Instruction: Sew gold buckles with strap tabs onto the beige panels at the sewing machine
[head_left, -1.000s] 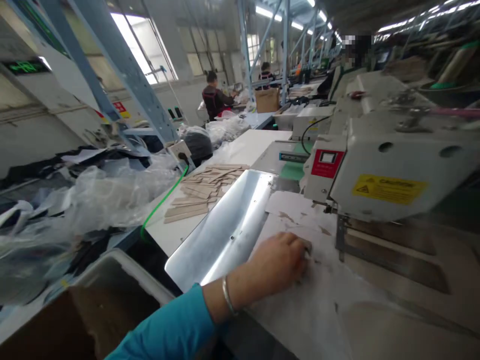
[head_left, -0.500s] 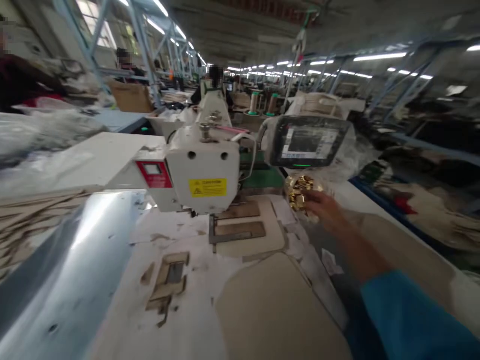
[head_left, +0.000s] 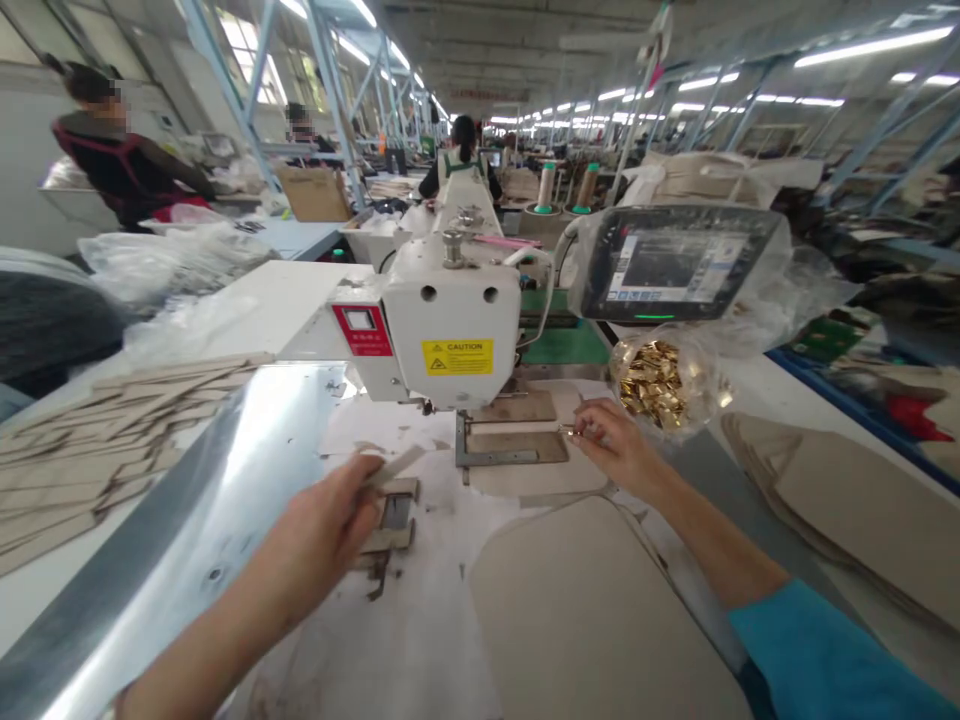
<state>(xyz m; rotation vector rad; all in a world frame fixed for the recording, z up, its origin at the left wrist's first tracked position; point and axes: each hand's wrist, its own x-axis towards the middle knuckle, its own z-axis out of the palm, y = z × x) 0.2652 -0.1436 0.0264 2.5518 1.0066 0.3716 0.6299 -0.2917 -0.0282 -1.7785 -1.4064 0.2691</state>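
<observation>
My left hand (head_left: 322,530) pinches a thin beige strip (head_left: 395,466) just above a small template (head_left: 390,525) on the work surface, left of the machine's clamp. My right hand (head_left: 611,445) is closed on a small gold metal piece (head_left: 568,431), held beside the rectangular clamp frame (head_left: 501,447) under the white sewing machine head (head_left: 450,325). A clear bag of gold metal pieces (head_left: 660,380) lies right behind my right hand.
A stack of beige strips (head_left: 112,420) lies at far left beside a shiny metal plate (head_left: 225,480). A touch screen (head_left: 675,262) stands right of the machine. Beige cut panels (head_left: 847,500) lie at right. Other people work at stations in the back.
The view swung from the left side of the table to the machine. My right hand went to the bag of gold pieces and came back with one; my left hand now holds a strip.
</observation>
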